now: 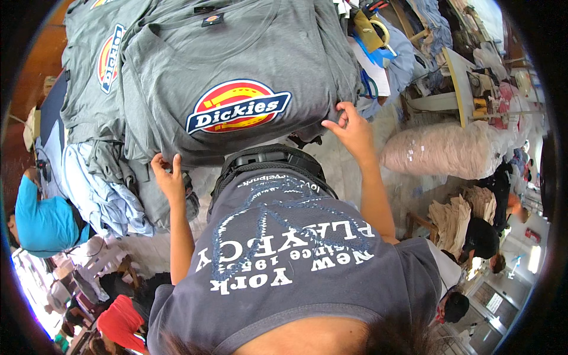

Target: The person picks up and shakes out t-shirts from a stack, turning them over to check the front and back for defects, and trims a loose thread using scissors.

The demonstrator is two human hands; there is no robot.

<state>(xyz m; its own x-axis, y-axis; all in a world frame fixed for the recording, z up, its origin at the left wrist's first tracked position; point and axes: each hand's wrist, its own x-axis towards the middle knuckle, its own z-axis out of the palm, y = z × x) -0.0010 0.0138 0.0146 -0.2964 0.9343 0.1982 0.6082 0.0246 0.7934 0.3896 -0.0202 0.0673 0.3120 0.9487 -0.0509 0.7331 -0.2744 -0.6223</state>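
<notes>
A grey T-shirt [168, 71] with a red, yellow and blue oval print lies spread in front of me, its neckline at the far side. At its near left corner, my left hand [170, 180] has curled fingers and thumb on the fabric edge. My right hand [354, 135] grips the near right edge, with thumb and forefinger showing on the cloth. More of the same grey shirts [89, 112] lie beneath it and to its left. How much cloth is inside each hand is partly hidden.
Light blue garments [100, 183] hang at the left, near a person in a blue top [47, 216]. Scissors [368, 89] and a tape roll [381, 32] lie right of the shirts. A large plastic-wrapped bundle [441, 151] is further right. Other people work behind me.
</notes>
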